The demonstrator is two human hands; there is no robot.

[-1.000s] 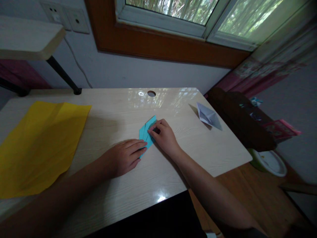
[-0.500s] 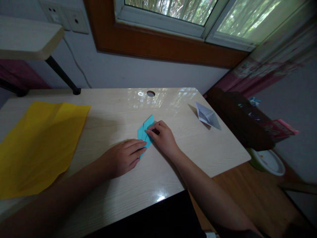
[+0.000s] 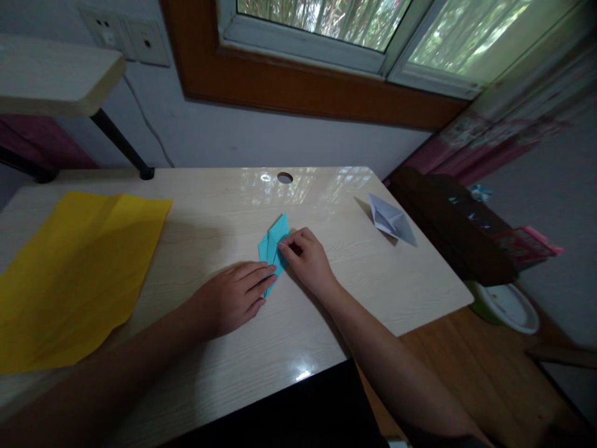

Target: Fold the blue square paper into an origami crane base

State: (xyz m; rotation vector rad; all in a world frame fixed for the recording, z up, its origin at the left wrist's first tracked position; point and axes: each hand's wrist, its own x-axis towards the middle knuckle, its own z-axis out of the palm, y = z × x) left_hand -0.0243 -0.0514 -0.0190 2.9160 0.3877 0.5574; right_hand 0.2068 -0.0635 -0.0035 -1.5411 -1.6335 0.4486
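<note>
Two hands, left (image 3: 228, 298) flat, right (image 3: 308, 261) pinching, press blue paper (image 3: 273, 239) on the pale desk (image 3: 326, 298) under a window (image 3: 354, 25).

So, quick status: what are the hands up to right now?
Left hand flat, pinning blue folded paper. Right hand fingertips pressing a fold. Yellow sheet and white paper boat lie apart, nothing in the way.

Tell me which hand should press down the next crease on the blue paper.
Probably the right hand: its fingertips already pinch the upper flap of the folded blue paper, while the left hand lies flat on the lower tip, pinning it to the desk.
</note>
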